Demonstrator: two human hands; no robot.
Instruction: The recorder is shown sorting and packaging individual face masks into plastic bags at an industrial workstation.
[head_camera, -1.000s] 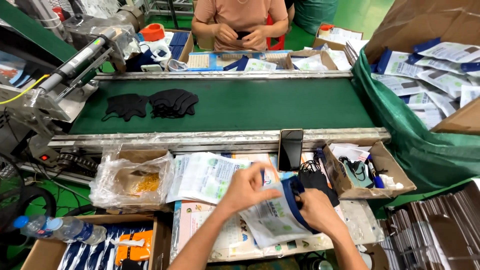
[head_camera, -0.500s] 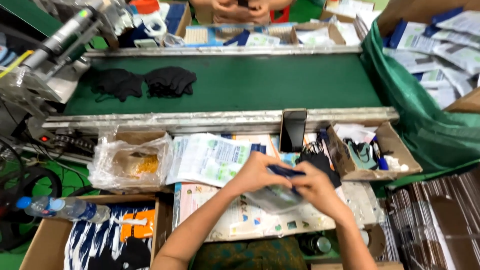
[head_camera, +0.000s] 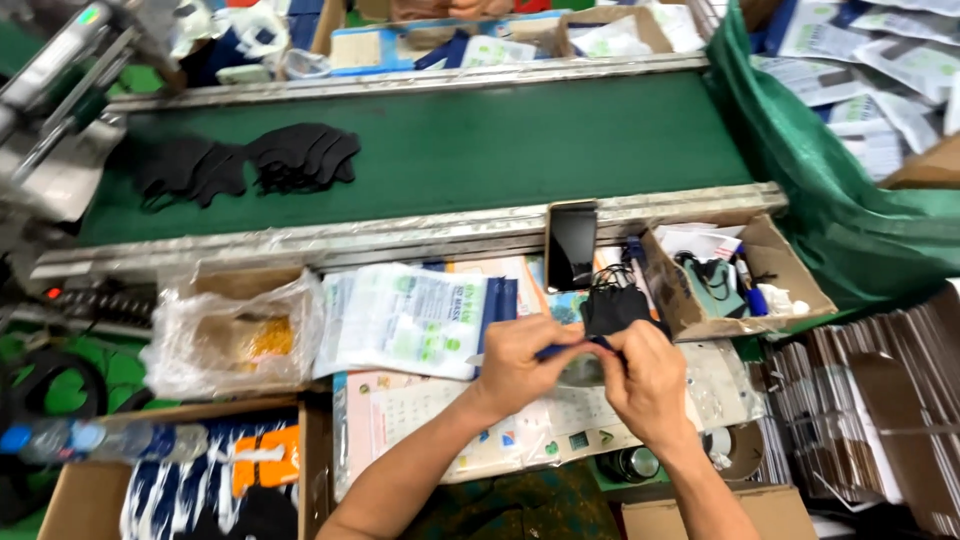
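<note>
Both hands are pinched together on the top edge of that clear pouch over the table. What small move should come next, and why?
Probably run the fingertips along the dark blue strip to press it shut. The left hand and right hand both pinch the top edge of the clear pouch at the middle of the strip, and the black masks lie just behind it. Whether the pouch is filled cannot be told.

A factory packing line is shown: beyond the hands a green conveyor belt (head_camera: 500, 150) carries black face masks (head_camera: 250, 162), while printed pouches (head_camera: 405, 320) (stacked left of the hands) and cardboard boxes (head_camera: 740, 275) are ranged alongside.
</note>
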